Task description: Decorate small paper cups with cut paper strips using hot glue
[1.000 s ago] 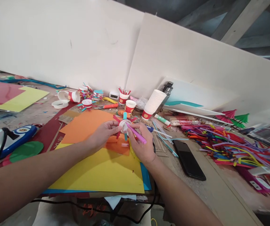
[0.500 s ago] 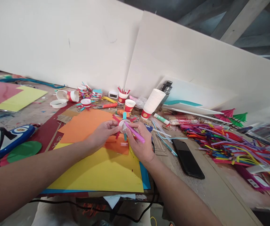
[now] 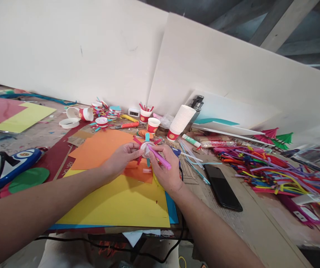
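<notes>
My left hand (image 3: 123, 156) grips the rim of a small paper-cup craft (image 3: 145, 147), a white round base with red and teal strips fanning out. My right hand (image 3: 167, 172) holds a pink pen (image 3: 160, 158) whose tip touches the white middle of that craft. Both hands hover over an orange sheet (image 3: 101, 149) that lies on a yellow sheet (image 3: 120, 203).
A black phone (image 3: 222, 188) lies right of my hands, past it a heap of coloured straws (image 3: 274, 173). A stack of white cups (image 3: 180, 123), red paper cups (image 3: 153, 125), cut cup pieces (image 3: 102, 121) and a glue stick (image 3: 192, 141) stand behind. A blue case (image 3: 14, 163) sits far left.
Hardly anything differs: the view shifted slightly and both hands stay on the cup craft with the pen tip on it.
</notes>
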`<state>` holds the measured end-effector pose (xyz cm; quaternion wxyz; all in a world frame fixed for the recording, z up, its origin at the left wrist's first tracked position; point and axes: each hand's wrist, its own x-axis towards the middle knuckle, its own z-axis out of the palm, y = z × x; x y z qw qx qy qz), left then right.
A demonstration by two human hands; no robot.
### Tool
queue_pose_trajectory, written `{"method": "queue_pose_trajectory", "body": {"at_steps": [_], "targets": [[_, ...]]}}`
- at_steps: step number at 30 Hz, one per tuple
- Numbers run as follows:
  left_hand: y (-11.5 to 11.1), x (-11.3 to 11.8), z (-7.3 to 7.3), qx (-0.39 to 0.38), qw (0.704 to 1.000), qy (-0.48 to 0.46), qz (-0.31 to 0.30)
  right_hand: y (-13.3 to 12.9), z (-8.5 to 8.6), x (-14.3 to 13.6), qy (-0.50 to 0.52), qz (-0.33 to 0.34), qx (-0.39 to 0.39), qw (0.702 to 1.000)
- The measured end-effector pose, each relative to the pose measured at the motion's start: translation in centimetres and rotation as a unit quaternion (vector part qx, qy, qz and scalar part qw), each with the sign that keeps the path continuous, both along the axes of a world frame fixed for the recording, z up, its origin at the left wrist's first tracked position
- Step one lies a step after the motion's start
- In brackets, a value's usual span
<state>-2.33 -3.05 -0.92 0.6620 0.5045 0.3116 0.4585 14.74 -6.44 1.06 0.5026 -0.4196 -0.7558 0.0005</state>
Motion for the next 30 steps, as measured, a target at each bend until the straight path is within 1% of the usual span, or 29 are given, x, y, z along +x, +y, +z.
{"method": "queue_pose_trajectory", "body": {"at_steps": [7, 15, 22, 25, 30], "targets": [[0.11, 0.17, -0.03, 0.000, 1.000, -0.007, 0.013, -0.23, 0.12, -0.17, -0.024, -0.024, 0.007, 0.999], [0.02, 0.10, 0.21, 0.003, 0.999, -0.004, 0.036, -0.63, 0.26, -0.43, -0.035, -0.027, 0.003, 0.999], [0.15, 0.20, 0.30, 0.002, 0.999, -0.018, 0.033, -0.93, 0.36, -0.56, -0.043, -0.013, 0.010, 0.999], [0.17, 0.22, 0.29, 0.005, 0.999, -0.012, 0.031, -0.85, 0.45, -0.47, -0.032, -0.007, 0.011, 0.999], [0.03, 0.28, 0.32, 0.004, 0.999, -0.011, 0.035, -0.49, 0.67, -0.21, 0.019, -0.025, 0.020, 0.999]]}}
